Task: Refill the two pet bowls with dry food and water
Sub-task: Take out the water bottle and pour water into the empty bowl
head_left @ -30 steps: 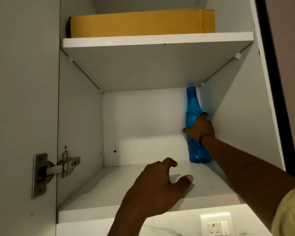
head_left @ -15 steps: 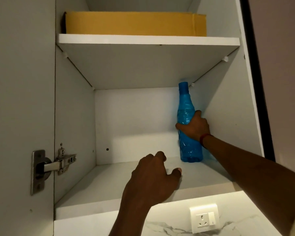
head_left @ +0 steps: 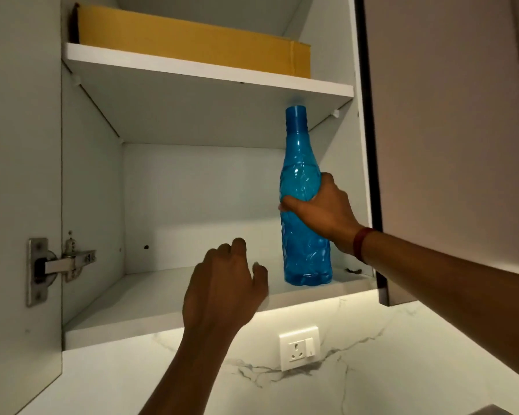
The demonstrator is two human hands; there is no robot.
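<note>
A tall blue plastic bottle stands upright near the front right of the lower shelf in an open wall cabinet. My right hand grips the bottle around its middle, the thumb wrapped across the front. My left hand hovers over the shelf's front edge, left of the bottle, fingers loosely curled and holding nothing. No pet bowls or dry food are in view.
A flat yellow cardboard box lies on the upper shelf. The cabinet door with its metal hinge stands open at the left. A dark door edge borders the right. Below are a marble backsplash and a white wall socket.
My right hand has drawn the bottle from the back right corner of the shelf forward to its front edge. My left hand stayed near the shelf front.
</note>
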